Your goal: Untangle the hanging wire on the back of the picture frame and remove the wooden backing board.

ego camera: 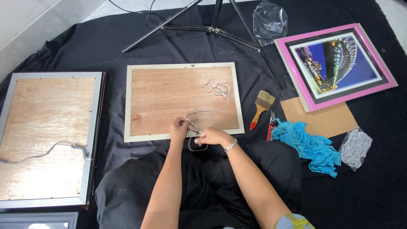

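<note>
Because the picture frame [183, 101] lying face down in front of you is a wide, flat thing with a thin plywood back, expect it to feel stiff and fairly light, yet liable to crack or flex at the corners if you lift it by one edge. Take it by two opposite sides of its pale rim, never by the cord. It sits in the middle of the black cloth [364, 186], its near edge just at your knees, a larger grey-rimmed frame [46, 140] well to its left and a pink-bordered picture [337, 63] far to its right.

The backing is warm brown wood grain, bordered in cream.

The white cord [214, 95] is the soft part: thin, limp and a little slippery, lying in loose curls across the right half of the backing and running down to the near edge. Hold it close to the fixing point, pinched between fingertips, so it cannot slide.

Your left hand [179, 128] is closed in a pinch on the cord just inside the near rim. Your right hand [214, 136], with a bracelet at the wrist, is curled at the rim itself and seems to grip a loop of cord, though the fingers hide what it presses on.
</note>
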